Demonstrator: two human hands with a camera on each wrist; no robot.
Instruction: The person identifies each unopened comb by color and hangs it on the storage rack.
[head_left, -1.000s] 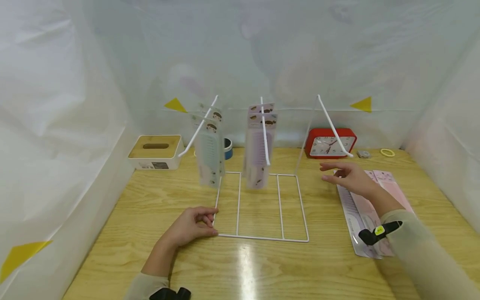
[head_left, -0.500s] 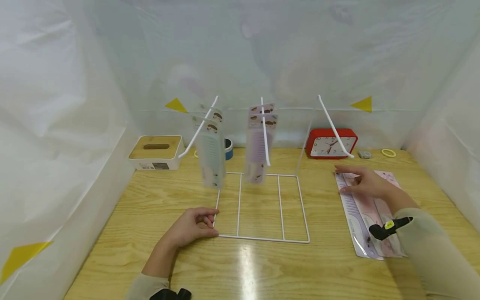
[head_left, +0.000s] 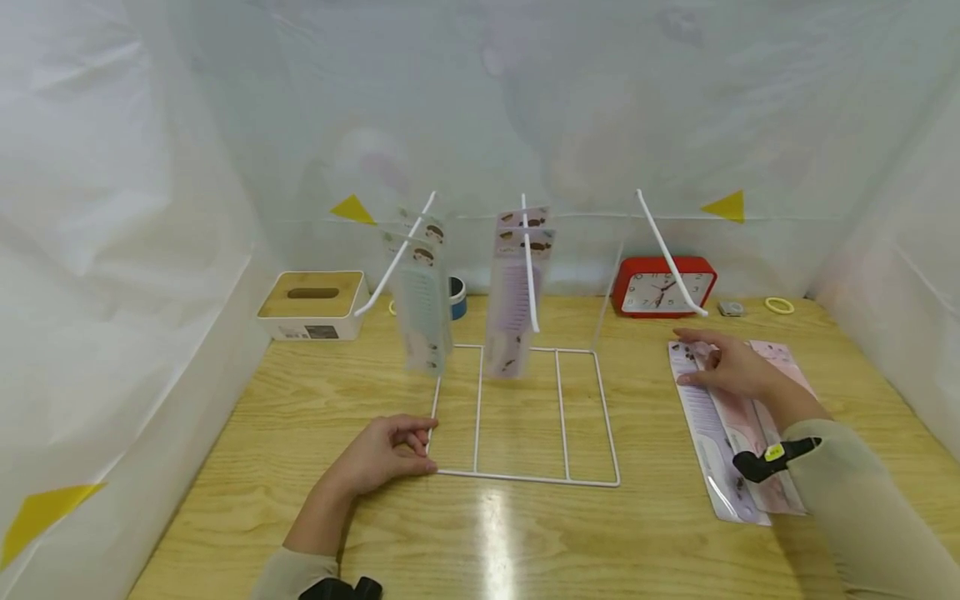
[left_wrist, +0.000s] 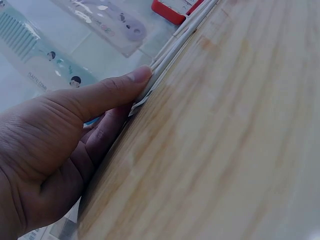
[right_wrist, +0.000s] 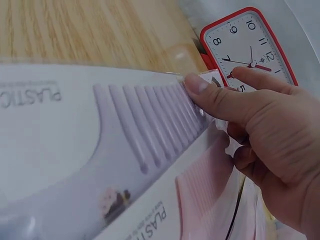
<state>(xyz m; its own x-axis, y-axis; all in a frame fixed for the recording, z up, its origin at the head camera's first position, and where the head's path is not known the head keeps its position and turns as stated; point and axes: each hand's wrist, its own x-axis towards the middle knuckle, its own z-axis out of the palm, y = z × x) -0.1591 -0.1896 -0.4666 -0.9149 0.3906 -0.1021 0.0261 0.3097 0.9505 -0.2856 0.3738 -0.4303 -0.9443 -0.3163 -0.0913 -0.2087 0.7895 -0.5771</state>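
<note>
My left hand [head_left: 386, 454] grips the near left corner of a white wire display rack [head_left: 525, 478], thumb and fingers around its base. In the left wrist view, the thumb lies along the rack's wire [left_wrist: 172, 50]. Packaged green combs [head_left: 422, 300] hang from the rack's left hook, and packaged purple combs [head_left: 513, 296] from the middle one. The right hook [head_left: 667, 250] holds nothing. At the right, my right hand [head_left: 738, 367] pinches the top end of a packaged purple comb [right_wrist: 145, 120], its thumb on the package's edge. Packaged pink combs [right_wrist: 207, 185] lie beside and under it.
A red alarm clock [head_left: 663, 287] stands behind the right hook. A tissue box [head_left: 311, 306] sits at the back left, and a blue roll [head_left: 457, 300] behind the green combs. A small grey object [head_left: 731, 309] and a yellow ring [head_left: 778, 306] lie at the back right.
My right hand has moved right onto the comb packages and taken hold of the purple one, which has shifted slightly. The hanging packages sway a little. The left hand stays on the rack.
</note>
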